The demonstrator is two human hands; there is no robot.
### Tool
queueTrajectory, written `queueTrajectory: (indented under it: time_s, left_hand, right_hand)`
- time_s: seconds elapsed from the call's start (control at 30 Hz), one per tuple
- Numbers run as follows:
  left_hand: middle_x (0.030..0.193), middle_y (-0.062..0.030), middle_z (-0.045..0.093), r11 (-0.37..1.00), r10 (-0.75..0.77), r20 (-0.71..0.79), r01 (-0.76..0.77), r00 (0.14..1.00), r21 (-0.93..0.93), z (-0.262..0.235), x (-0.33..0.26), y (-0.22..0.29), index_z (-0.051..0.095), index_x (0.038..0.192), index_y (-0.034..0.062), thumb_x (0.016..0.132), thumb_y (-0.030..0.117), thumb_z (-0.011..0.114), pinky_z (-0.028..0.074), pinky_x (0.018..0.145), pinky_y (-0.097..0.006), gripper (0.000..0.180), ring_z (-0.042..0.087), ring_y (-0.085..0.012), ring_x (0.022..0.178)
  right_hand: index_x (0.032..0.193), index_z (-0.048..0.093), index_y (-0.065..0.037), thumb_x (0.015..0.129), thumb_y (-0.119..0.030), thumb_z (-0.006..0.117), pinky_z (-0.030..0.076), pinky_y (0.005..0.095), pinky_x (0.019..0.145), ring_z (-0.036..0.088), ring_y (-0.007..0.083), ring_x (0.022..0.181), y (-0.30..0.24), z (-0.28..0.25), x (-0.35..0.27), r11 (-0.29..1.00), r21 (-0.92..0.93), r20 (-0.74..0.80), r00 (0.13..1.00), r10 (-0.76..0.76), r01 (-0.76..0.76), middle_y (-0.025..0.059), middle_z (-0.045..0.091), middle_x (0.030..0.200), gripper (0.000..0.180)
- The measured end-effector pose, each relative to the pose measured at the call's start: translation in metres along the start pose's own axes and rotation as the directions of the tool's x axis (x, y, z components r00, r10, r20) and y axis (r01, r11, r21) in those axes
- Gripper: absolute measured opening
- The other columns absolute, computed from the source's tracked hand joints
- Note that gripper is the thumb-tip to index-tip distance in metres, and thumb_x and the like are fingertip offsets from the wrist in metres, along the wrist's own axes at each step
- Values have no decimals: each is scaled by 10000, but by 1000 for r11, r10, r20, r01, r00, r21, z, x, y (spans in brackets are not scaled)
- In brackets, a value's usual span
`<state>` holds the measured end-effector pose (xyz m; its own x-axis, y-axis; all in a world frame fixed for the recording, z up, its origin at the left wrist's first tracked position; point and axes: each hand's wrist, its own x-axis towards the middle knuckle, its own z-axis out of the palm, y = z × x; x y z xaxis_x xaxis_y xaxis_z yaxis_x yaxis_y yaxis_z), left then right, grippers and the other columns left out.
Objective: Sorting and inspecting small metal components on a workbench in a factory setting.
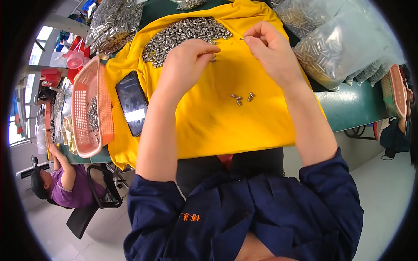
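Note:
A yellow cloth covers the green table in front of me. A heap of small silver metal cylinders lies at its far edge. My left hand hovers just below the heap, fingers pinched on one small metal piece. To the right, my right hand is raised with thumb and forefinger closed on a thin metal pin. Several loose metal pieces lie on the cloth between my forearms.
A dark phone rests on the cloth's left edge beside a pink plastic basket holding a few metal parts. Clear bags of metal cylinders sit at the right, another bag at the far left. A person in purple sits lower left.

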<state>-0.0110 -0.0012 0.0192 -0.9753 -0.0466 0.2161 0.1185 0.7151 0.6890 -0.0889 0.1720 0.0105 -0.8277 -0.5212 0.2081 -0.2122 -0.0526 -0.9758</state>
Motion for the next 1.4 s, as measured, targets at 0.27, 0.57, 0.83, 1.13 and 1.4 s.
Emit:
queueTrajectory:
  time_s: [0.27, 0.57, 0.83, 1.13, 1.4]
  left_hand:
    - [822, -83, 583, 820, -8, 204, -110, 979, 562, 7, 12, -5, 628, 795, 97, 718, 125, 549, 450, 681, -350, 114, 558, -256, 786]
    - [776, -91, 590, 810, 33, 256, -176, 966, 559, 10, 15, -12, 616, 829, 62, 725, 134, 559, 445, 676, -333, 139, 569, -232, 754]
    - [818, -88, 595, 472, -284, 148, 273, 947, -838, 20, -8, 2, 553, 900, -27, 762, 18, 569, 478, 678, -242, 146, 586, -153, 732]
    - [803, -73, 593, 403, -214, 184, 258, 959, -878, 18, -10, -6, 572, 876, -12, 755, 30, 586, 479, 683, -237, 130, 588, -146, 726]
    - [789, -70, 601, 508, -217, 159, 250, 963, -824, 18, -10, -4, 583, 861, -17, 740, 25, 599, 475, 678, -221, 129, 587, -133, 715]
  right_hand:
    - [798, 504, -21, 769, -117, 506, 364, 206, 520, 425, 56, 581, -1, 7, 0, 994, -48, -31, 995, -97, 95, 0, 498, 664, 101]
    - [788, 500, -23, 769, -121, 503, 361, 207, 520, 419, 57, 573, -6, 6, -3, 992, -100, 6, 997, -83, 83, -3, 493, 662, 100]
    - [777, 494, -33, 765, -107, 499, 339, 191, 501, 400, 43, 562, -7, 8, -6, 1000, 6, 103, 995, -3, 2, -26, 469, 646, 75]
    - [769, 487, -37, 759, -92, 491, 309, 187, 481, 374, 36, 545, -6, 13, -7, 996, -79, 193, 981, -16, 32, -31, 458, 630, 56]
    - [790, 460, -29, 767, -49, 475, 326, 204, 515, 397, 76, 581, -12, 14, -14, 932, -318, 237, 966, -101, 176, 6, 447, 655, 34]
